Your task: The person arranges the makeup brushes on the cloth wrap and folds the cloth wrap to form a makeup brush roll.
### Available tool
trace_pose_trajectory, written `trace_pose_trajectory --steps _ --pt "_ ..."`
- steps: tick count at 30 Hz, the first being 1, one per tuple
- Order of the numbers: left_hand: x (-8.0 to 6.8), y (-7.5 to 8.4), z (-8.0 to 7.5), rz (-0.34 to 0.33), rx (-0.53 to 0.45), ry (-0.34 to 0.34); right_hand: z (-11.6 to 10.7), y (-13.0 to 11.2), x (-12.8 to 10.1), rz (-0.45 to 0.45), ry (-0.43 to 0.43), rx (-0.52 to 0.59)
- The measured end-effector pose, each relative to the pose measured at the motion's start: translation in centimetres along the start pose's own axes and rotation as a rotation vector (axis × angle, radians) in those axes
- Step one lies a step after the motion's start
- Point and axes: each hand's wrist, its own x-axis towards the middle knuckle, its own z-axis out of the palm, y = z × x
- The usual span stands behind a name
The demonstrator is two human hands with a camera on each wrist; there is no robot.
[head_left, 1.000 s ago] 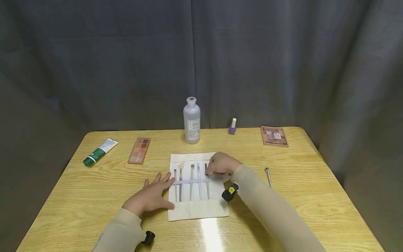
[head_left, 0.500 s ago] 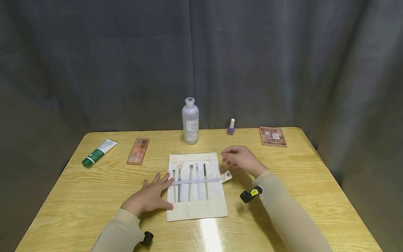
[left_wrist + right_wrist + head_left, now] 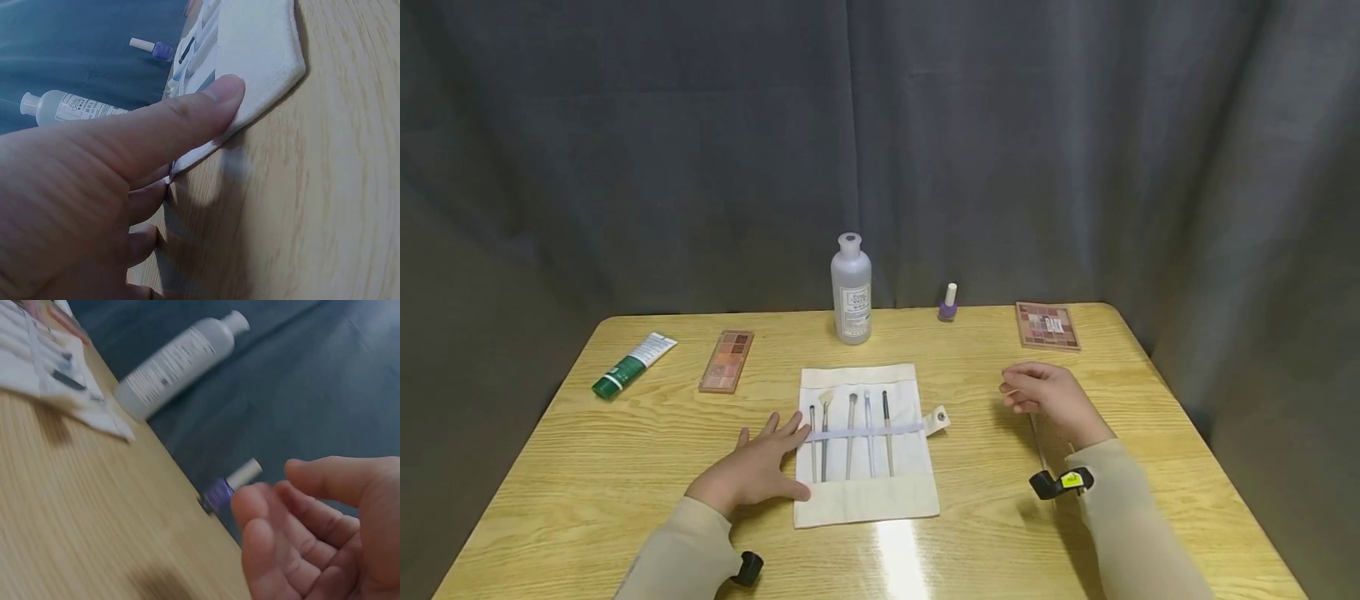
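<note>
One loose makeup brush lies on the table right of the brush roll, long axis running front to back, just under the right hand, whose loosely curled fingers hold nothing; the left hand presses flat on the roll's left edge.
</note>
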Motion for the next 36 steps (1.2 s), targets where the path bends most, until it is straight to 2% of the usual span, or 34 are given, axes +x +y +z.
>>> trace_pose_trajectory --steps 5,9,15,25,28,36 --pt "-0.1 0.0 -0.1 -0.001 -0.009 -0.004 -1.9 1.2 -0.8 0.074 0.061 -0.123" --pt "-0.2 0.0 -0.1 0.001 -0.006 -0.003 -2.4 2.1 -1.1 0.138 0.101 -0.217" --pt "-0.2 0.0 -0.2 0.003 0.001 0.000 -1.9 2.8 -1.5 0.184 0.123 -0.367" --pt "-0.1 0.1 0.0 0.001 -0.002 0.001 -0.7 1.9 -2.4 0.193 0.106 -0.586" --pt "-0.1 0.1 -0.1 0.000 -0.003 -0.003 -0.7 1.8 -2.1 0.198 0.083 -0.557" --pt "-0.1 0.1 -0.1 0.004 0.001 -0.011 -0.7 0.6 -0.6 0.108 -0.021 -0.257"
